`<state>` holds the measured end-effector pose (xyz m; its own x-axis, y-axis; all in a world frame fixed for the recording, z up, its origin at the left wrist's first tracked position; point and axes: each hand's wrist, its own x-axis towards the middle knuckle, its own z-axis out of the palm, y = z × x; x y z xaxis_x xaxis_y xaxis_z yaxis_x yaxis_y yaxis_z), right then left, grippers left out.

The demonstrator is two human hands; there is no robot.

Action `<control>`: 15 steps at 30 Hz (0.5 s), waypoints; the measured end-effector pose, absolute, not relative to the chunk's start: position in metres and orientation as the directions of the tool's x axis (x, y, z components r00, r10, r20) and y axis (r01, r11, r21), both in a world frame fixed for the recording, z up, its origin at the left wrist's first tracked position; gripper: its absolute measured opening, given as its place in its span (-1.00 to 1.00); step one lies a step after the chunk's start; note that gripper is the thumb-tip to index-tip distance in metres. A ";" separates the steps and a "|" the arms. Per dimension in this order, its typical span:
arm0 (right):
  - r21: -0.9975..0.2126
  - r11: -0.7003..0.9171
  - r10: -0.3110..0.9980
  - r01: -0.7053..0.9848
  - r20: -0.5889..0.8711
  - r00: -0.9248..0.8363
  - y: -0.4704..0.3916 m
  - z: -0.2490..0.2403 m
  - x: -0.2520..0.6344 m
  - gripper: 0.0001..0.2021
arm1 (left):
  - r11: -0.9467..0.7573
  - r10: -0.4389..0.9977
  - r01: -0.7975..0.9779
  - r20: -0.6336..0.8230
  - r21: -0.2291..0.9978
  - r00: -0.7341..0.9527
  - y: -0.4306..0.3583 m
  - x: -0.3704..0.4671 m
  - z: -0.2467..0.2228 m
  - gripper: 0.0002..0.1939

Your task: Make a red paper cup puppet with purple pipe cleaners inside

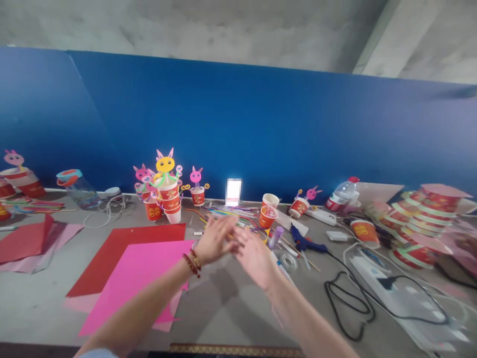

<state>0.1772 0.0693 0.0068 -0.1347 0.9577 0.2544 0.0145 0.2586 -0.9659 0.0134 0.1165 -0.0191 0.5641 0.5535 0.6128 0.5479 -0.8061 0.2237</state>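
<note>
Both hands are raised over the middle of the grey table, their fingertips overlapping or nearly touching. My left hand (216,240), with a beaded bracelet at the wrist, has its fingers stretched out and holds nothing. My right hand (253,252) is slightly blurred, its fingers extended and holding nothing. Beneath and left of my left hand lie pink paper (145,278) and red paper (112,253). Beyond the hands is a pile of coloured sticks (233,211). A purple glue stick (276,237) stands just right of my right hand, with a roll of clear tape (288,262) nearby.
Decorated cups (169,199) with paper animal heads stand at the back left. To the right are a blue glue gun (305,241) with a black cord, a bottle (343,194), a power strip (395,303) and stacked red cups (432,214). A blue partition (231,119) rises behind.
</note>
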 end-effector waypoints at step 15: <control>0.051 0.034 0.999 0.998 -0.015 -0.033 0.245 0.045 0.310 -0.69 | -0.647 0.698 0.729 0.559 0.224 0.448 0.094 -0.062 -0.062 -0.83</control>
